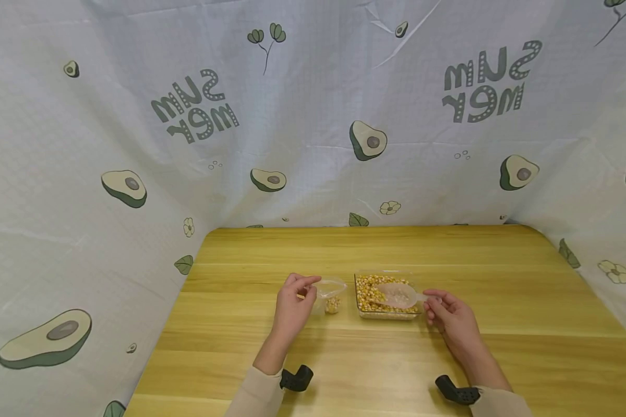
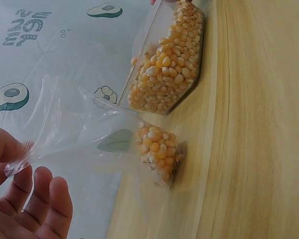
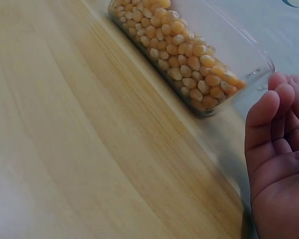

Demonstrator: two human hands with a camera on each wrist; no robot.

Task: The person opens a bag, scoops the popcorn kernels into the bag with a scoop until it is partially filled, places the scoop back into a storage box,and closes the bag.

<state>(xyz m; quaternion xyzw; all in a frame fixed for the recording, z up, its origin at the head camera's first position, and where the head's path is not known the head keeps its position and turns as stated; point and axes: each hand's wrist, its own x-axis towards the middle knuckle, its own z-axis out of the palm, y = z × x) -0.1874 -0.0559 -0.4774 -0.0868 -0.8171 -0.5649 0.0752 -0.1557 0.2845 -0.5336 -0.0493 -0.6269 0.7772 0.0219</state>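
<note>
Beige sleeves (image 1: pixel 257 391) lie toward six o'clock: the left hand (image 1: pixel 294 304) pinches a clear bag (image 1: pixel 330 295) by its rim, remaining fingers loosely bent, and the right hand (image 1: pixel 452 318), at four o'clock from the clear box (image 1: pixel 388 315), pinches the handle of a scoop (image 1: pixel 398 295) resting on the corn kernels (image 1: pixel 367 295). From where I stand, that bag, at the box's nine o'clock, seems best held wide-mouthed, with the scoop loaded modestly and tipped slowly against spills.
</note>
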